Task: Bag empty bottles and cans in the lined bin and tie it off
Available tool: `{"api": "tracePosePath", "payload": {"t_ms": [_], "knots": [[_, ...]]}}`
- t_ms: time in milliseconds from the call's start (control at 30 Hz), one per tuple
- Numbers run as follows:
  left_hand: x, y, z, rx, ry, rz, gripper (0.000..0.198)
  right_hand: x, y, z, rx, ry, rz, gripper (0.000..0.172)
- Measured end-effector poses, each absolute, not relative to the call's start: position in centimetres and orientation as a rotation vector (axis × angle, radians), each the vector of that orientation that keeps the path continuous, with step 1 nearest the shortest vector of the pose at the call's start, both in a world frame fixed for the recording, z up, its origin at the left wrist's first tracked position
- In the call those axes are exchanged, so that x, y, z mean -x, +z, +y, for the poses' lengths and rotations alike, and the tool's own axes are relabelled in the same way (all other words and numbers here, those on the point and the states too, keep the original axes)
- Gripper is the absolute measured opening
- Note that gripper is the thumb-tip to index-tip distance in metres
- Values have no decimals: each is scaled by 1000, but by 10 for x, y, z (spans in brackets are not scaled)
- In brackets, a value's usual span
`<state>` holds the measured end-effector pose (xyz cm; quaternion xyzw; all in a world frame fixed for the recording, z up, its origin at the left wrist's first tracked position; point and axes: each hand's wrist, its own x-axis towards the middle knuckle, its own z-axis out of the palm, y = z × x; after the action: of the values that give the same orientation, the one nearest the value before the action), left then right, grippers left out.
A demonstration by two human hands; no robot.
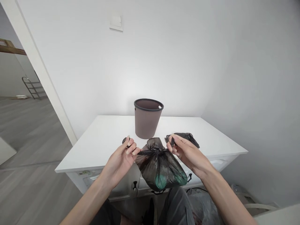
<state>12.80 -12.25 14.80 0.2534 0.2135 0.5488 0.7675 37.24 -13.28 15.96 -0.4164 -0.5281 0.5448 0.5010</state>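
Observation:
A filled black garbage bag [161,168], thin enough to show green and reddish contents, hangs in front of the white cabinet's edge. Its neck is gathered in a knot, with one end stretched to each side. My left hand [124,157] is closed on the left end, the tip sticking out above the fingers. On the other side my right hand [181,150] pinches the right end between thumb and fingers. Behind the bag stands a brown trash can [147,120] with a dark rim. A folded black plastic bag [189,138] lies on the cabinet top, partly behind my right hand.
The white cabinet [112,131] stands against the wall, with dark handles on its front. A light switch [116,23] is on the wall. At lower right, another filled plastic bag [202,203] sits beside my knee. A doorway opens at left onto grey flooring [25,125].

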Motion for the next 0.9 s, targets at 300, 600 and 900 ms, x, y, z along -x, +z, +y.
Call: {"api": "tracePosePath", "payload": {"t_ms": [300, 600, 900], "knots": [[-107, 151, -145, -416, 1208, 476, 38, -384, 164, -172, 1235, 826, -1509, 53], [-151, 170, -161, -359, 1149, 434, 42, -332, 124, -207, 1231, 922, -1863, 25], [-143, 191, -174, -460, 1151, 438, 39, -300, 120, -216, 1322, 1236, -1886, 28]]}}
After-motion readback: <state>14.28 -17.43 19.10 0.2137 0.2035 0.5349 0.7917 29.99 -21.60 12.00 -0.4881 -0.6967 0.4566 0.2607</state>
